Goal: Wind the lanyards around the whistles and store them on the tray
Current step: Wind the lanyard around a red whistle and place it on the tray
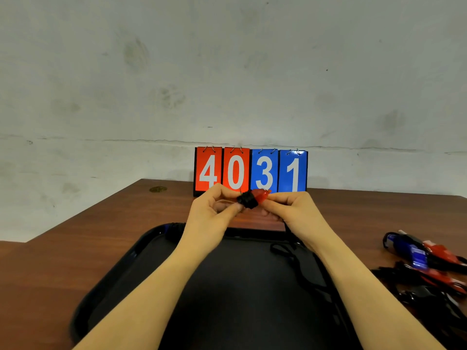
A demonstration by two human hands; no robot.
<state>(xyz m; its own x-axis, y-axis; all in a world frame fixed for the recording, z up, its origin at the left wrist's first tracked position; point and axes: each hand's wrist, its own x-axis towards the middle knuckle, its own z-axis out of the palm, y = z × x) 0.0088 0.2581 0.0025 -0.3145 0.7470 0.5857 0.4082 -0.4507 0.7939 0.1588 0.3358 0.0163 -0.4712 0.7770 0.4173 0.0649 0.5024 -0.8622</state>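
Head view shows both hands raised above the far rim of the black tray (121, 263), working on a red whistle (260, 195) with black lanyard (249, 200) already coiled thickly round its body. The left hand (214, 210) has its fingers curled in, pinching the wound cord at the coil; the right hand (290, 210) pinches the whistle's red end between thumb and fingertips. A loose tail of cord (285, 251) trails down under the right wrist onto the tray. The likely trouble is the coil springing loose if either pinch relaxes before the end is tucked, or the trailing tail snagging on the tray rim or the wrist and dragging turns off. Room is good below: the tray's dark floor lies open under the forearms, though one wrapped item (174, 229) sits at its far rim. Just behind the hands stands the scoreboard (250, 170), which a forward swing could knock. More whistles (424, 256) lie tangled on the worktop (63, 261) to the right, well apart.
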